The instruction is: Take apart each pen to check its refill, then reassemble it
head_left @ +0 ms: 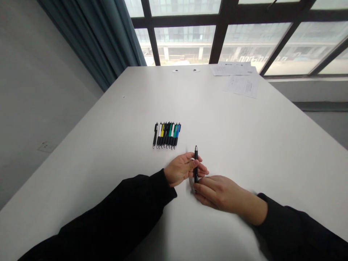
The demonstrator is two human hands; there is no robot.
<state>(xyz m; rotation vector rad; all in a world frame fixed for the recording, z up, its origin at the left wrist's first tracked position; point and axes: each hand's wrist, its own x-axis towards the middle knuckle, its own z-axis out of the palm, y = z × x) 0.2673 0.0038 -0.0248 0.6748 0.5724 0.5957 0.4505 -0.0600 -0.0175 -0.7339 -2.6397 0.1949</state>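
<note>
A black pen (196, 156) with a silver tip stands nearly upright in the picture, its tip pointing away from me. My left hand (181, 168) pinches its middle between thumb and fingers. Around the near end of the same pen, the fingers of my right hand (219, 193) are closed, hiding that end. Beyond my hands lies a row of several pens (167, 135) side by side, with black, white, yellow, green and blue barrels and silver tips towards me. At the left of this row a black pen (155, 136) sits slightly apart from the others.
The white table (108, 152) stretches towards a window (187, 40). Printed papers (241, 85) lie at its far right. Two small white round pieces (175, 71) with dark centres sit near the far edge. A blue-grey curtain (100, 40) hangs at the left.
</note>
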